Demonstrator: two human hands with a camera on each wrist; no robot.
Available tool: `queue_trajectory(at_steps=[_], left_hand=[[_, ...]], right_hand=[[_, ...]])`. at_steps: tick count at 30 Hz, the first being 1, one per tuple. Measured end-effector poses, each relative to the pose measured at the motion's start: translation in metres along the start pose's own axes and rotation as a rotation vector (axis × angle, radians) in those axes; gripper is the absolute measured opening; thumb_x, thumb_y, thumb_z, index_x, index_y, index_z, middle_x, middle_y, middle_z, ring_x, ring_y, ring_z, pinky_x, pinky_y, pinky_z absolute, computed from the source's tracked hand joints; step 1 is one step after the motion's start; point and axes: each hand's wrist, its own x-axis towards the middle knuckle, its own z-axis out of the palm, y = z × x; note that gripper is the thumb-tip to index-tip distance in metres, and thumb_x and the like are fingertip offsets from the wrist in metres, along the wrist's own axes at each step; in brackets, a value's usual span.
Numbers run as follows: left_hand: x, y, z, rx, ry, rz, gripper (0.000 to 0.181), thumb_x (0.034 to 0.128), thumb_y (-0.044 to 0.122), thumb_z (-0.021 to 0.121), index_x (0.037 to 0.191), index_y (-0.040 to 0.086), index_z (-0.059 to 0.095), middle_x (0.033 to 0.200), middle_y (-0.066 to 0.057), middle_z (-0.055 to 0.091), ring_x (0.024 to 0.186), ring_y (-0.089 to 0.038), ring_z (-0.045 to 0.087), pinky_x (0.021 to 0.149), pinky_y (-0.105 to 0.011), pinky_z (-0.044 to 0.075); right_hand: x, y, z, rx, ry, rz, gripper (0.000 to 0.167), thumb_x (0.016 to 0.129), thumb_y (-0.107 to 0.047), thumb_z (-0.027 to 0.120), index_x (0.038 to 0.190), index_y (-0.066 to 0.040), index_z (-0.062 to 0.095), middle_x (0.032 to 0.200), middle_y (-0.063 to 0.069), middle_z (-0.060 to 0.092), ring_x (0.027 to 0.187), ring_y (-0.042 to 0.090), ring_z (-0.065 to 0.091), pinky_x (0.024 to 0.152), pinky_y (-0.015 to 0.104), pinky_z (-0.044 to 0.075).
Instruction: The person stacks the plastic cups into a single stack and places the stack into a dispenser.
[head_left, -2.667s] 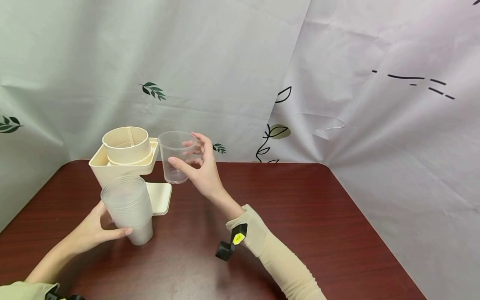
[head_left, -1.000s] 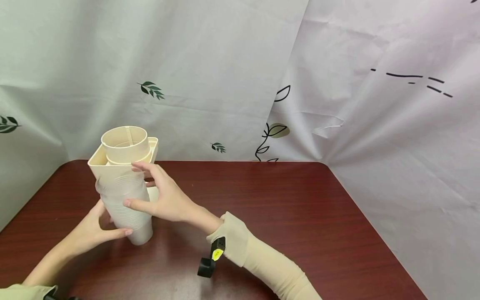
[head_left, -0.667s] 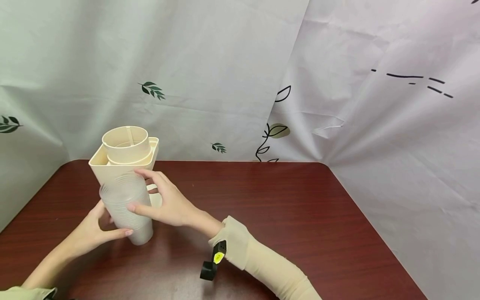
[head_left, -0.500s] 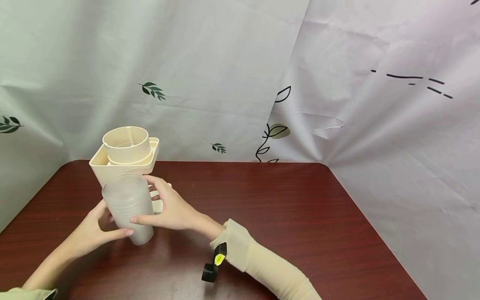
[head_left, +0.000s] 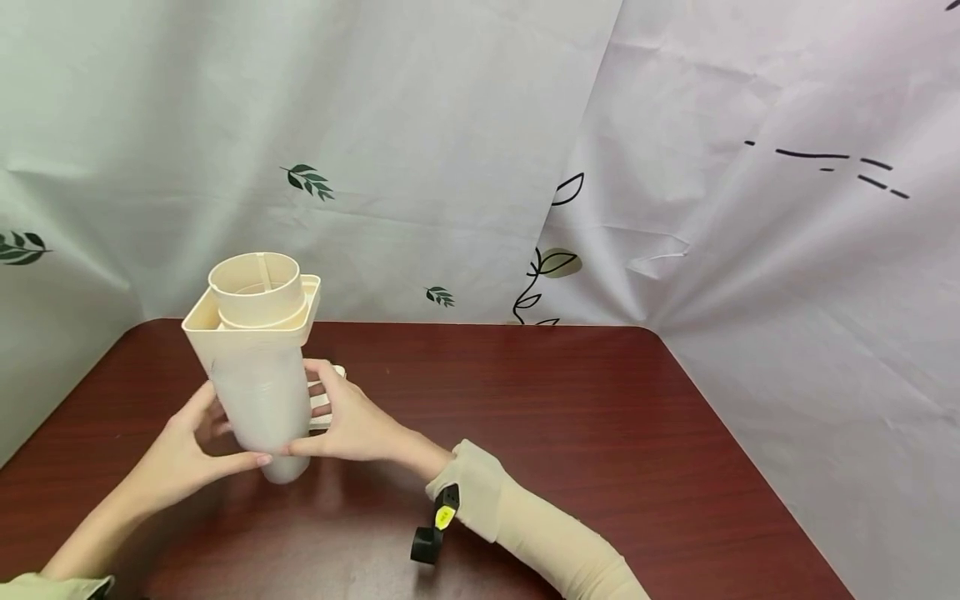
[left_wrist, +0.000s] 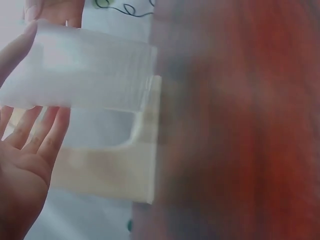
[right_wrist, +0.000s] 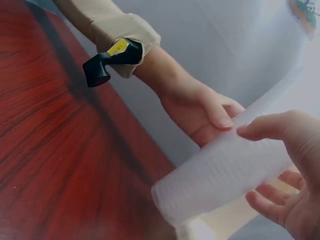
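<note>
A stack of clear plastic cups stands between both hands, its narrow end down, in front of a cream cup dispenser. Its rims do not show distinctly against the dispenser in the head view. My left hand grips the stack from the left, thumb across its lower front. From the right, my right hand holds it, fingers behind and thumb low on the front. The two thumb tips nearly meet. In the left wrist view the cup stack lies between thumb and fingers; the right wrist view shows the stack between both hands.
The dispenser has a round tube on top and a flat base, mostly hidden by the right hand. A dark red table extends to the right. A printed pale curtain hangs behind.
Earlier my right hand held a single cup apart at the right. It brought that cup to the stack, then slid down the stack's side. My left hand kept its hold.
</note>
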Motion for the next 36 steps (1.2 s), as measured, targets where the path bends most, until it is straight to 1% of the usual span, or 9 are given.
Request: queue_trajectory(at_steps=[5, 10, 13, 18, 22, 25, 28, 32, 36], left_hand=[[0.014, 0.015, -0.003, -0.265, 0.025, 0.135, 0.088, 0.055, -0.032, 0.07, 0.132, -0.008, 0.035, 0.124, 0.003, 0.061, 0.11, -0.003, 0.059, 0.088, -0.011, 0.047], [0.032, 0.036, -0.004, -0.381, 0.082, 0.222, 0.083, 0.0545, -0.036, 0.067, 0.13, -0.017, 0.037, 0.125, -0.006, 0.06, 0.11, -0.01, 0.06, 0.087, -0.015, 0.05], [0.045, 0.049, -0.005, -0.429, 0.126, 0.283, 0.08, 0.0559, -0.036, 0.067, 0.129, -0.022, 0.039, 0.125, -0.013, 0.057, 0.109, -0.016, 0.06, 0.086, -0.019, 0.052], [0.067, 0.069, -0.009, -0.493, 0.204, 0.341, 0.072, 0.0609, -0.033, 0.067, 0.127, -0.024, 0.041, 0.121, -0.016, 0.057, 0.106, -0.02, 0.059, 0.086, -0.023, 0.054], [0.087, 0.084, -0.014, -0.511, 0.294, 0.358, 0.07, 0.0634, -0.031, 0.066, 0.129, -0.021, 0.043, 0.118, -0.016, 0.061, 0.105, -0.021, 0.059, 0.085, -0.023, 0.054], [0.101, 0.095, -0.018, -0.466, 0.369, 0.351, 0.066, 0.0645, -0.03, 0.066, 0.127, -0.018, 0.048, 0.116, -0.014, 0.064, 0.104, -0.021, 0.06, 0.085, -0.021, 0.054], [0.114, 0.103, -0.021, -0.461, 0.433, 0.342, 0.062, 0.0648, -0.029, 0.067, 0.124, -0.017, 0.053, 0.117, -0.015, 0.063, 0.103, -0.023, 0.059, 0.085, -0.02, 0.053], [0.13, 0.109, -0.026, -0.472, 0.492, 0.296, 0.063, 0.0656, -0.027, 0.068, 0.125, -0.01, 0.057, 0.119, -0.011, 0.056, 0.106, -0.022, 0.056, 0.087, -0.018, 0.052], [0.141, 0.109, -0.029, -0.433, 0.51, 0.246, 0.065, 0.067, -0.023, 0.07, 0.127, -0.003, 0.058, 0.119, -0.008, 0.051, 0.109, -0.02, 0.054, 0.089, -0.016, 0.05]], right_hand=[[0.001, -0.017, -0.015, -0.01, 0.058, -0.063, 0.085, 0.075, -0.009, 0.08, 0.142, -0.012, 0.028, 0.137, 0.006, 0.047, 0.106, 0.003, 0.057, 0.085, 0.011, 0.049], [0.004, -0.038, -0.032, -0.018, 0.124, -0.12, 0.083, 0.074, -0.01, 0.081, 0.141, -0.011, 0.032, 0.132, 0.005, 0.051, 0.104, 0.001, 0.058, 0.086, 0.012, 0.049], [0.008, -0.051, -0.044, 0.014, 0.14, -0.116, 0.083, 0.075, -0.009, 0.08, 0.142, -0.012, 0.032, 0.131, 0.006, 0.051, 0.103, 0.004, 0.06, 0.087, 0.013, 0.049], [0.018, -0.072, -0.062, 0.032, 0.194, -0.118, 0.083, 0.076, -0.01, 0.08, 0.144, -0.015, 0.033, 0.133, 0.005, 0.046, 0.108, 0.008, 0.057, 0.087, 0.014, 0.049], [0.027, -0.093, -0.076, 0.076, 0.255, -0.165, 0.081, 0.076, -0.004, 0.078, 0.142, -0.01, 0.031, 0.132, 0.009, 0.047, 0.108, 0.011, 0.057, 0.087, 0.017, 0.051], [0.031, -0.113, -0.086, 0.102, 0.284, -0.186, 0.078, 0.077, -0.001, 0.075, 0.14, -0.007, 0.029, 0.131, 0.012, 0.047, 0.106, 0.012, 0.058, 0.088, 0.017, 0.05], [0.039, -0.127, -0.095, 0.083, 0.306, -0.191, 0.077, 0.079, -0.001, 0.074, 0.14, -0.006, 0.029, 0.133, 0.012, 0.047, 0.106, 0.009, 0.057, 0.089, 0.016, 0.049], [0.055, -0.132, -0.104, 0.042, 0.338, -0.198, 0.077, 0.079, -0.006, 0.075, 0.142, -0.009, 0.03, 0.136, 0.008, 0.046, 0.107, 0.005, 0.053, 0.09, 0.013, 0.047], [0.068, -0.13, -0.108, 0.02, 0.367, -0.209, 0.078, 0.079, -0.009, 0.076, 0.144, -0.01, 0.032, 0.137, 0.005, 0.045, 0.11, 0.002, 0.051, 0.092, 0.011, 0.045]])
